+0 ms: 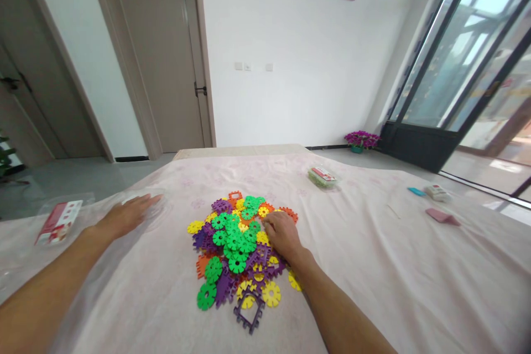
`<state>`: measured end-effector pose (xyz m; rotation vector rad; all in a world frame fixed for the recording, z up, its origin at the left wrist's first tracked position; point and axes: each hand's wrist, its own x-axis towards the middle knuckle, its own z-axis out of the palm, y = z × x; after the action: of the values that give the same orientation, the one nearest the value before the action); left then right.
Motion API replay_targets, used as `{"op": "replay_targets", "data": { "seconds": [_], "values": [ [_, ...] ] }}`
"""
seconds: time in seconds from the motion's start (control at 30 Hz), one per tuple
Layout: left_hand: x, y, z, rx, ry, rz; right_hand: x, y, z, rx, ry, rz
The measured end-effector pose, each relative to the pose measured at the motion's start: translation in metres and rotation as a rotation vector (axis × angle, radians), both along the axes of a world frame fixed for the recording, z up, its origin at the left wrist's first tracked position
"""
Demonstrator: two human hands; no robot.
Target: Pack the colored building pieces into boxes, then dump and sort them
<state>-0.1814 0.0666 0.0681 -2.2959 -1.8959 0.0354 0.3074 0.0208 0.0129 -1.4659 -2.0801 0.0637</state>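
A heap of plastic building pieces lies mid-table: green notched discs (pixel 234 238), yellow notched discs (pixel 271 293), purple toothed plates (pixel 224 286) and orange toothed pieces (pixel 235 196). A dark purple frame piece (pixel 249 310) with an open centre lies at the near edge. My right hand (pixel 282 232) is at the heap's right side, its fingers curled down among the pieces; what they grip, if anything, is hidden. Left of the heap, my left hand (pixel 129 214) is stretched out, fingers extended, over a see-through plastic container (pixel 160 211) whose outline is faint.
A pale pink cloth (pixel 365 265) covers the table. A clear package with a red-and-white label (pixel 58 222) lies at left. Farther back is a clear box with green contents (pixel 322 177). At right are a blue item (pixel 416 191), a small white pack (pixel 437 193) and a pink cloth piece (pixel 443 216).
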Motion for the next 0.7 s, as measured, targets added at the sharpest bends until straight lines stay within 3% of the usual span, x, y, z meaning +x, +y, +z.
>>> {"op": "replay_targets", "data": {
  "seconds": [0.1,0.2,0.27,0.33,0.47,0.6,0.7],
  "values": [
    [0.003,-0.008,-0.006,0.113,0.121,0.100,0.002,0.000,0.006,-0.033,0.026,0.041],
    [0.026,-0.021,-0.016,0.278,0.063,0.063,0.007,0.005,0.012,-0.087,0.123,0.057],
    [0.056,-0.034,-0.023,0.340,-0.078,-0.086,0.014,0.015,0.013,-0.102,0.241,0.013],
    [0.095,-0.047,-0.032,0.289,-0.239,-0.185,0.025,0.029,0.012,-0.099,0.355,-0.071],
    [0.179,-0.071,-0.048,0.113,-0.526,-0.123,0.062,0.064,0.011,-0.119,0.416,-0.366],
    [0.244,-0.090,-0.056,0.062,-0.477,-0.095,0.112,0.084,0.016,-0.095,0.405,-0.581],
    [0.272,-0.093,-0.054,0.067,-0.408,-0.106,0.146,0.089,0.020,-0.050,0.327,-0.688]
  ]
}}
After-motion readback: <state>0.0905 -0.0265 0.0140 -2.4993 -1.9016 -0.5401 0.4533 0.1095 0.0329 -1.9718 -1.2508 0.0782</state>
